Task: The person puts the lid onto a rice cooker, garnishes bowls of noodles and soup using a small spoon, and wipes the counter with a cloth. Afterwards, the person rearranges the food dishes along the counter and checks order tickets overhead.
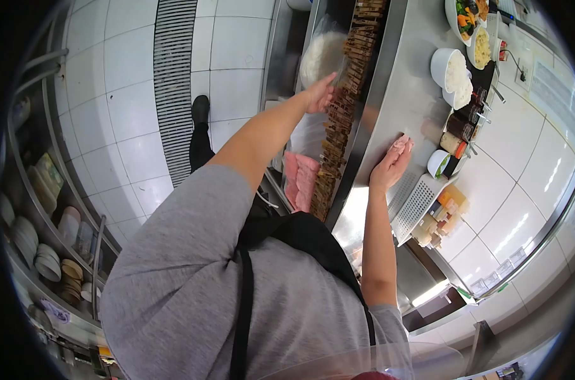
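Note:
My right hand (391,166) rests on the steel counter (395,82), its fingers closed over a crumpled pinkish cloth (401,143). To the left, my left hand (320,95) is over an open drawer or bin below the counter. One of its fingers points out and the others are loosely bent, with nothing visible in them. Just beside it runs a long row of brown, slat-like pieces (341,120), too small to make out. A clear plastic bag with something white inside (322,58) lies near my left fingertips. Closer to my apron is a folded pink cloth (301,180).
Along the wall stand bowls of white rice (455,73), a yellow shredded food (482,49), dark sauce jars (458,126) and a bowl of chopped greens (437,163). A white perforated basket (420,202) sits nearer. Shelves with stacked bowls (47,261) are at left, beyond a floor grate (173,76).

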The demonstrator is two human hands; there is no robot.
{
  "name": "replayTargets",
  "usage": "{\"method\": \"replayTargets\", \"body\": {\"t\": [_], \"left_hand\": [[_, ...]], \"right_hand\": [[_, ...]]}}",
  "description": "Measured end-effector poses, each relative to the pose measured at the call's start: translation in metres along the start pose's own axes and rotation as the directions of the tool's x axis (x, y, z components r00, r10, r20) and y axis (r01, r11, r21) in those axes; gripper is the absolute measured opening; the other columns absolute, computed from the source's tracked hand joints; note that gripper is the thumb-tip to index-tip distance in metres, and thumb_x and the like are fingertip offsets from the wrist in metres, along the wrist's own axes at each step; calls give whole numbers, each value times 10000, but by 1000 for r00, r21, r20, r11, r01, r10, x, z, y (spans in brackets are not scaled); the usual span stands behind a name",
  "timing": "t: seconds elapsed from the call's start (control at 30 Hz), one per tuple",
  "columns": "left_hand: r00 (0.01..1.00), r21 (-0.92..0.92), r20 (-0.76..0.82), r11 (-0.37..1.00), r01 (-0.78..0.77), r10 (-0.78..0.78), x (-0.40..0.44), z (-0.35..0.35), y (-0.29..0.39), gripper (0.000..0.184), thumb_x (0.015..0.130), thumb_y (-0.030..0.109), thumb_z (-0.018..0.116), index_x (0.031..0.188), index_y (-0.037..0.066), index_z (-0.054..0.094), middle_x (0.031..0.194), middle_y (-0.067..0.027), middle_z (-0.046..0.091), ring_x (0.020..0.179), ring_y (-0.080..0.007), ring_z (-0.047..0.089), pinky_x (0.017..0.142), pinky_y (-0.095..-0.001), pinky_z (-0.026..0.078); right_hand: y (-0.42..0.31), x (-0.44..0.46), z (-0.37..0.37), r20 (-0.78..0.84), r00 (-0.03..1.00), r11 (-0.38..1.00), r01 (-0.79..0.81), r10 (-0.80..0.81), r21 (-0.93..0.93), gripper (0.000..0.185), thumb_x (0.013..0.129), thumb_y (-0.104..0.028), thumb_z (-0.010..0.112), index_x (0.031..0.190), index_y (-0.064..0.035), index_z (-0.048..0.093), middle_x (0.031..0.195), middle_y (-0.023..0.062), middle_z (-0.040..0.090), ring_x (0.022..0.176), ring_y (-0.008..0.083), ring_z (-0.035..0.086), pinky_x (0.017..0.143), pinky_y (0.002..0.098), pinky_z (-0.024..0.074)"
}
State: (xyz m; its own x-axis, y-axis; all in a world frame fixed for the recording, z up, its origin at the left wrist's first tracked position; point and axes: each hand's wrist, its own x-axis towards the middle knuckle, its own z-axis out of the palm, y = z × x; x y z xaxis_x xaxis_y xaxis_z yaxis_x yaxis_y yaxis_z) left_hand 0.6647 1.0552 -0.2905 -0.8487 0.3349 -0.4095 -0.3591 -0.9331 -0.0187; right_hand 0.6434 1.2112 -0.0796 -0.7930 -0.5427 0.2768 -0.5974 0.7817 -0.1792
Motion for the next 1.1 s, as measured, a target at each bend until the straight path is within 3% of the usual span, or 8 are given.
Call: {"method": "replayTargets", "body": {"t": [0.17, 0.23, 0.47, 0.57, 0.63, 0.77, 0.83, 1.1], "left_hand": [[1000, -50, 15, 999, -4, 5, -18, 3, -15, 642, 766, 654, 319, 1073, 121, 506, 915, -21, 530, 783, -177, 457, 786, -319, 324], [999, -54, 48, 998, -18, 20, -23, -5, -16, 618, 797, 611, 317, 1123, 115, 491, 971, -36, 561, 871, -184, 491, 833, -333, 325], [992, -93, 122, 995, -29, 40, -45, -2, -19, 523, 850, 522, 310, 1111, 109, 496, 1042, -45, 556, 975, -169, 495, 861, -341, 355], [987, -134, 158, 991, -20, 41, -50, -3, -22, 449, 840, 452, 421, 1110, 101, 492, 1053, -45, 552, 974, -169, 505, 848, -328, 380], [989, -27, 117, 995, -92, 94, -53, 0, -28, 391, 808, 345, 539, 1106, 97, 490, 1066, -48, 547, 979, -170, 512, 852, -328, 389], [998, -8, 56, 999, -41, 41, -69, 5, -32, 415, 773, 272, 602, 1127, 104, 467, 1075, -48, 540, 991, -170, 509, 866, -323, 385], [997, 86, 24, 994, -73, 71, -74, 10, -37, 445, 775, 283, 595, 1157, 118, 436, 1076, -36, 535, 979, -161, 511, 851, -315, 392], [990, 107, 18, 984, -143, 142, -68, 10, -56, 580, 779, 150, 592, 1275, 145, 293, 1051, 3, 537, 921, -110, 526, 789, -278, 426]], "right_hand": [[-1, 0, 0, -12, 1000, 1000, 16, -16, 4, 384, 874, -212, 411, 1168, 36, 429, 1231, 218, 414, 1156, 350, 378, 959, 387, 294], [-2, 0, 0, -20, 1000, 1000, 19, -19, 22, 385, 875, -216, 411, 1166, 35, 431, 1227, 218, 417, 1154, 351, 380, 958, 387, 296], [-2, 1, -1, -27, 999, 999, 34, -34, -19, 385, 876, -233, 412, 1159, 26, 439, 1210, 218, 431, 1138, 356, 392, 944, 389, 310], [-2, 1, -1, -30, 999, 999, 40, -41, -37, 386, 872, -238, 419, 1155, 24, 441, 1195, 216, 445, 1121, 355, 410, 933, 389, 320], [-4, 2, -2, -37, 999, 998, 37, -39, -52, 386, 869, -239, 423, 1153, 22, 443, 1187, 214, 452, 1112, 355, 418, 928, 389, 325], [-4, 1, -2, -69, 997, 999, 34, -36, -41, 366, 860, -223, 434, 1136, 16, 461, 1174, 216, 462, 1104, 356, 425, 920, 390, 334], [-2, 0, -2, -90, 995, 998, 33, -37, -51, 358, 855, -217, 440, 1128, 12, 470, 1171, 215, 464, 1107, 356, 423, 919, 391, 336], [4, -3, 0, -144, 988, 997, 52, -61, -61, 352, 825, -203, 482, 1116, -4, 484, 1151, 192, 490, 1089, 337, 452, 895, 391, 367]]}}
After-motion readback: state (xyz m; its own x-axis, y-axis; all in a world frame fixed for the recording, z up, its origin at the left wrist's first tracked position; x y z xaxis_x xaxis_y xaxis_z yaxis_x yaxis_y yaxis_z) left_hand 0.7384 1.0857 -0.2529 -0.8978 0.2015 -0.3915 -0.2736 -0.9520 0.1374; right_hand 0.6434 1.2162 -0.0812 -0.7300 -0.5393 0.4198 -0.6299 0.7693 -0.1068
